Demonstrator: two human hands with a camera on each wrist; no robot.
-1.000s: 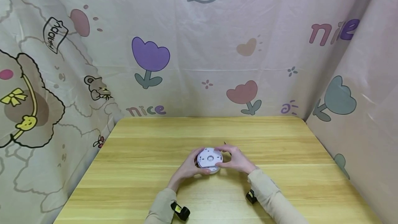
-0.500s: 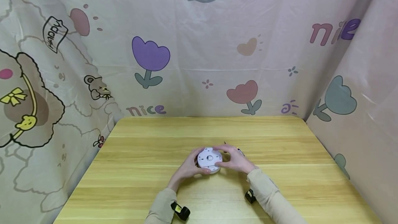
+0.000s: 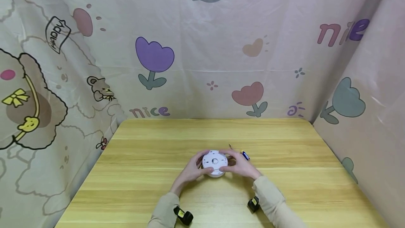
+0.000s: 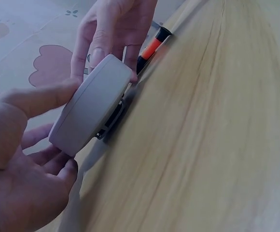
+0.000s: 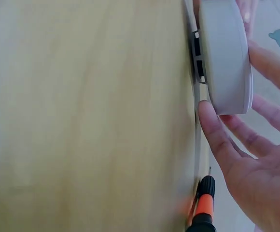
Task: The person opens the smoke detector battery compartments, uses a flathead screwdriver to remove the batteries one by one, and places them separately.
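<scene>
A round white smoke detector (image 3: 215, 162) lies between both hands, its slotted plate with a central hole facing up. My left hand (image 3: 191, 169) grips its left side, thumb on the front of the upper face. On the other side my right hand (image 3: 239, 164) holds the rim between thumb and fingers. In the left wrist view the white side wall (image 4: 94, 104) shows, with a dark vented part underneath, close over the table. The right wrist view shows that vented part (image 5: 198, 57) too, with the fingers of my right hand (image 5: 256, 154) around the lower end.
A screwdriver with an orange and black handle (image 5: 205, 203) lies beyond my right hand. Near it is a small blue-and-yellow item (image 3: 245, 155). The wooden table (image 3: 142, 157) is bordered by printed curtains (image 3: 196, 45) at the back and sides.
My left thumb has moved from the rim onto the upper face. My right hand has shifted slightly, bringing the blue-and-yellow item into sight. The plate's markings look turned a little.
</scene>
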